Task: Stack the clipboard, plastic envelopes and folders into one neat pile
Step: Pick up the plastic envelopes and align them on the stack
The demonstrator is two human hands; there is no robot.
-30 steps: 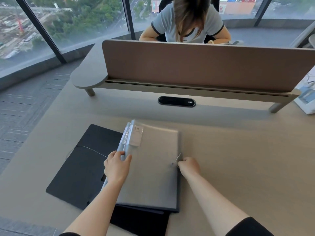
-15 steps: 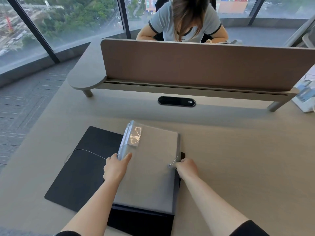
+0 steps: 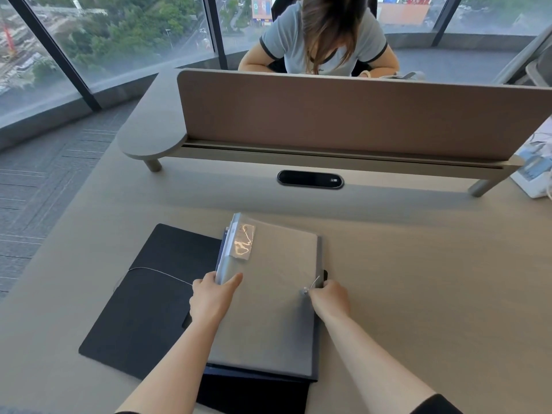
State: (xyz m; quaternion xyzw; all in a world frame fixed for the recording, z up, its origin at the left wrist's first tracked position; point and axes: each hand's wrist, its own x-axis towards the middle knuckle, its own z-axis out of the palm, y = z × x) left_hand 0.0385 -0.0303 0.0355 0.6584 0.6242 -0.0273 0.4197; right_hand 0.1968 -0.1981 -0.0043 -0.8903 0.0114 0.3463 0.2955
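Nearby, black folder (image 3: 143, 297), desk divider (image 3: 343, 118)

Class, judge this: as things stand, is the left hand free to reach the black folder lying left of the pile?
Probably yes, once it lets go. The left hand grips the pile's left edge, right above the black folder, whose bare surface has nothing lying on it except a thin cord.

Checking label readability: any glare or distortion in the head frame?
Head view: glare washes out the label on the translucent envelope; wide-angle bends the divider and window frames; both hands sharp; soft daylight, faint shadows.
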